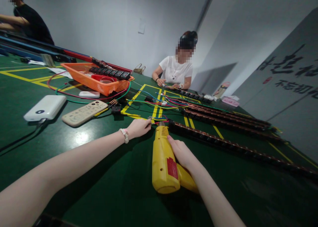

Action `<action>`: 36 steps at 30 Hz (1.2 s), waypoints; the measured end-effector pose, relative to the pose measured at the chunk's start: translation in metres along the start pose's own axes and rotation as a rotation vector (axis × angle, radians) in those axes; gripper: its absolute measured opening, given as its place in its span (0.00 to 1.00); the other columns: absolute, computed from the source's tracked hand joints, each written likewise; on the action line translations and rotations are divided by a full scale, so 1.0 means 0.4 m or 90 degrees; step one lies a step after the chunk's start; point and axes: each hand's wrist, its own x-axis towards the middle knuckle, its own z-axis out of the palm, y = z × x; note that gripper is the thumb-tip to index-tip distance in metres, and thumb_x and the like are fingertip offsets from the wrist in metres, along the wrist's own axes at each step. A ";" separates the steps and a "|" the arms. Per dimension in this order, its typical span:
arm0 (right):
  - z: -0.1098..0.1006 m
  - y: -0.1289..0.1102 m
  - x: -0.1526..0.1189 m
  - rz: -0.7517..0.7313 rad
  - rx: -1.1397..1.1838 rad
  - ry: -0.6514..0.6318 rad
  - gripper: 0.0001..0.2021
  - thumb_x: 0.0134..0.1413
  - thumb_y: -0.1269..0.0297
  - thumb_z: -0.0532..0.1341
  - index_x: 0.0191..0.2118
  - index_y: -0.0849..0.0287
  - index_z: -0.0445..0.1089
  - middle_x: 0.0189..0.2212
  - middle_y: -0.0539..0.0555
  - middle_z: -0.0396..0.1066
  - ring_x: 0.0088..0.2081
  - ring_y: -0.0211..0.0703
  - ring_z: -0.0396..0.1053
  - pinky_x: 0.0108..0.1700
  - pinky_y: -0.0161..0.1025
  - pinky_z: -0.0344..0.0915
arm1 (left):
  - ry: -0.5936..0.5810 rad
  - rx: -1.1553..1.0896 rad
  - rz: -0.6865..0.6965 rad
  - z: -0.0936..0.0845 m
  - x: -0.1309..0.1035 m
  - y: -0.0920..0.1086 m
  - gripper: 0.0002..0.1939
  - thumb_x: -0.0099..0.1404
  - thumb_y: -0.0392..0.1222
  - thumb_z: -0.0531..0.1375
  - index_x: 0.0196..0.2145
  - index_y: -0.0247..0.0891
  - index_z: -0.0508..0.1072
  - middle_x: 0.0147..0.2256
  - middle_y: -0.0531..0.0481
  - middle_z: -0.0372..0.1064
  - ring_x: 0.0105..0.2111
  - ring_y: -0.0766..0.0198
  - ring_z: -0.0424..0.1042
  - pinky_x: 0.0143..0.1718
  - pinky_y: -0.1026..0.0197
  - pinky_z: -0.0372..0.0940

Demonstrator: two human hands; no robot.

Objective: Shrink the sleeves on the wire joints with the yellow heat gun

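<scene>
My right hand (181, 151) is wrapped round a yellow heat gun (162, 164) with a red label. The gun's metal nozzle points away from me, right at a bundle of coloured wires (161, 119). These wires come out of the near end of a long dark strip (211, 136) that runs off to the right. With closed fingers, my left hand (139, 127) pinches the wire ends just left of the nozzle. A beaded bracelet (123, 135) circles the left wrist.
On the left lie a white power bank (46, 107) with a black cable and a beige remote-like device (84, 113). Behind them stands an orange basket (96, 83) holding parts. More long strips (231, 121) lie to the right. A co-worker (176, 68) sits across the green table (104, 180).
</scene>
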 end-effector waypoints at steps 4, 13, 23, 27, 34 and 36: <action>0.000 -0.015 -0.007 -0.026 -0.021 -0.026 0.36 0.57 0.42 0.35 0.32 0.64 0.71 0.32 0.60 0.71 0.32 0.44 0.67 0.31 0.35 0.57 | 0.003 0.006 0.016 0.000 -0.001 -0.001 0.14 0.64 0.45 0.45 0.38 0.39 0.67 0.32 0.46 0.71 0.32 0.59 0.71 0.31 0.62 0.60; 0.007 -0.033 -0.012 0.012 -0.116 -0.029 0.37 0.54 0.37 0.34 0.27 0.62 0.69 0.30 0.61 0.70 0.31 0.45 0.67 0.32 0.36 0.56 | 0.009 0.004 0.041 -0.003 -0.004 -0.004 0.13 0.64 0.44 0.45 0.38 0.39 0.66 0.32 0.47 0.71 0.31 0.59 0.71 0.28 0.64 0.57; 0.005 -0.028 -0.007 -0.004 -0.187 -0.017 0.39 0.54 0.38 0.28 0.25 0.60 0.68 0.28 0.61 0.70 0.32 0.49 0.68 0.32 0.39 0.57 | 0.044 -0.018 0.023 -0.014 -0.005 0.000 0.18 0.66 0.49 0.41 0.36 0.38 0.66 0.30 0.48 0.70 0.30 0.61 0.70 0.25 0.65 0.53; 0.001 -0.017 -0.003 0.008 -0.183 0.007 0.40 0.53 0.37 0.28 0.26 0.60 0.69 0.29 0.61 0.70 0.34 0.51 0.68 0.34 0.41 0.58 | 0.043 -0.049 0.014 -0.013 -0.003 -0.003 0.19 0.66 0.49 0.41 0.35 0.39 0.67 0.27 0.49 0.69 0.27 0.63 0.69 0.24 0.66 0.51; -0.042 0.023 0.008 0.117 -0.128 0.089 0.39 0.52 0.36 0.29 0.28 0.60 0.68 0.34 0.61 0.70 0.38 0.54 0.67 0.37 0.44 0.58 | 0.064 -0.031 0.035 -0.013 -0.009 0.001 0.19 0.66 0.49 0.42 0.33 0.38 0.68 0.28 0.48 0.70 0.27 0.63 0.69 0.26 0.66 0.52; -0.052 0.032 0.011 0.137 -0.123 0.107 0.39 0.52 0.37 0.30 0.29 0.61 0.69 0.34 0.62 0.70 0.39 0.55 0.67 0.38 0.44 0.58 | 0.072 -0.019 0.037 -0.012 -0.009 0.003 0.19 0.67 0.49 0.42 0.34 0.38 0.68 0.28 0.48 0.70 0.27 0.63 0.70 0.25 0.65 0.52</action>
